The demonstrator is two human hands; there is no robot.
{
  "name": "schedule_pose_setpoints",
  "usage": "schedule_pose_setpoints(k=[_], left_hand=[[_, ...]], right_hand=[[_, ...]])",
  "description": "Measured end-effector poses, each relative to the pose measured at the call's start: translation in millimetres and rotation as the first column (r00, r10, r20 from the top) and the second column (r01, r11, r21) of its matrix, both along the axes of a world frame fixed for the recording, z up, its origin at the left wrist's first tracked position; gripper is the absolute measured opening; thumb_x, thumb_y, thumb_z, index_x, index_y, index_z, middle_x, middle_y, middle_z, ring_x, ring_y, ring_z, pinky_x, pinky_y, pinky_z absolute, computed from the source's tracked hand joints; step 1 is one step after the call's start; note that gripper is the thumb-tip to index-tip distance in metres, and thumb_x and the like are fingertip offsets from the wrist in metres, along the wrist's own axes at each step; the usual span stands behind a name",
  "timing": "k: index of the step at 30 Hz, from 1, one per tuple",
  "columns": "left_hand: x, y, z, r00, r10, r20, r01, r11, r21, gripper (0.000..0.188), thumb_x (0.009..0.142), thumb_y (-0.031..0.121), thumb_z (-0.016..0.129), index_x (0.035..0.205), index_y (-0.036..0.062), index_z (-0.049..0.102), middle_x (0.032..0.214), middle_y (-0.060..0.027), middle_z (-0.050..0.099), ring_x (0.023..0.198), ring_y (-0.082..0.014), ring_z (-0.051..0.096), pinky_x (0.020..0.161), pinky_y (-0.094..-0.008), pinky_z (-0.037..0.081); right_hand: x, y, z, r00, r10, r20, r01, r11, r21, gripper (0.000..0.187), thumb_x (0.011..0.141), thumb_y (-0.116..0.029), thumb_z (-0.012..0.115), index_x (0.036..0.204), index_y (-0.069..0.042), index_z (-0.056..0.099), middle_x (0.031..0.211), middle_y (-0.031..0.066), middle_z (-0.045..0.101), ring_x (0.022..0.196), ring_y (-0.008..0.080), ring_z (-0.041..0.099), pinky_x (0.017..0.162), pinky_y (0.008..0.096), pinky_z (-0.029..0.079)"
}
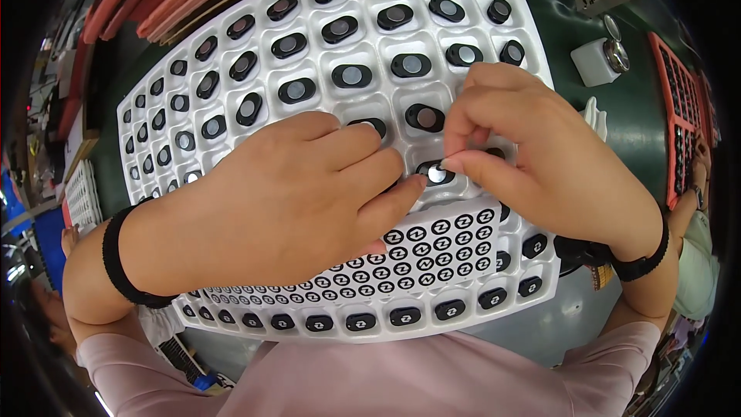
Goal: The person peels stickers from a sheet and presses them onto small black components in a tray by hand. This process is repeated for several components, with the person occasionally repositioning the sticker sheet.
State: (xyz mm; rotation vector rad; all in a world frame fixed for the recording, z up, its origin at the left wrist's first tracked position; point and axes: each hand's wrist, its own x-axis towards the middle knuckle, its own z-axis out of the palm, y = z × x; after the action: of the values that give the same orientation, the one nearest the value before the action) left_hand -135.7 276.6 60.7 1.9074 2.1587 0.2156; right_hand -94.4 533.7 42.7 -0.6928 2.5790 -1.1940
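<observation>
Black oval part [436, 173] with a shiny round centre sits in a pocket near the middle of the white moulded tray [255, 0], directly between both hands. The tray holds rows of like parts, one per pocket; the near rows show round printed faces instead of bare silver centres.

Right hand [540, 162]: thumb and forefinger pressed together in a pinch just above the part, tips almost touching it. What they pinch is too small to make out. Other fingers curled in.

Left hand [285, 201]: lies flat over the tray, fingers close together and extended, tips reaching the edge of the same pocket; the forefinger seems to touch the part's left end, as if steadying it.

A sticker sheet [432, 247] of small round black-and-white labels lies across the tray's near rows, partly under the left hand. Black bands on both wrists. A small white block with a metal disc [602, 58] stands on the green bench to the right; red trays [679, 100] further right.

Risk, as judged: whatever is pinched could land off-centre on the silver disc if the part shifts in its pocket. The left palm, resting on the sheet, could drag it or smudge labels. Weight on the tray could tip neighbouring parts out of their pockets.
</observation>
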Motion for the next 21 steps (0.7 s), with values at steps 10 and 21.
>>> schedule_pose_setpoints(k=[10, 21], left_hand=[[1.8, -2.1, -3.0, 0.999, -0.003, -0.033, 0.004, 1.000, 0.022, 0.058, 0.080, 0.038, 0.074, 0.129, 0.0076, 0.065, 0.110, -0.0091, 0.061, 0.096, -0.0263, 0.062, 0.080, -0.0396, 0.054], [1.2, -0.8, -1.8, 1.000, 0.007, -0.007, -0.007, 1.000, 0.019, 0.057, 0.078, 0.036, 0.075, 0.128, 0.0079, 0.067, 0.109, -0.0087, 0.061, 0.096, -0.0262, 0.062, 0.080, -0.0396, 0.054]], right_hand=[[-3.3, -4.0, -8.2, 0.999, 0.043, -0.017, -0.041, 0.997, 0.071, 0.006, 0.082, -0.003, 0.068, 0.084, 0.000, 0.063, 0.084, 0.0110, 0.057, 0.085, 0.0295, 0.059, 0.074, 0.0403, 0.047], [0.8, -4.8, -12.2, 0.995, 0.044, -0.092, -0.036, 0.995, 0.088, 0.007, 0.081, -0.003, 0.068, 0.084, -0.001, 0.062, 0.085, 0.0105, 0.056, 0.089, 0.0307, 0.055, 0.080, 0.0414, 0.044]])
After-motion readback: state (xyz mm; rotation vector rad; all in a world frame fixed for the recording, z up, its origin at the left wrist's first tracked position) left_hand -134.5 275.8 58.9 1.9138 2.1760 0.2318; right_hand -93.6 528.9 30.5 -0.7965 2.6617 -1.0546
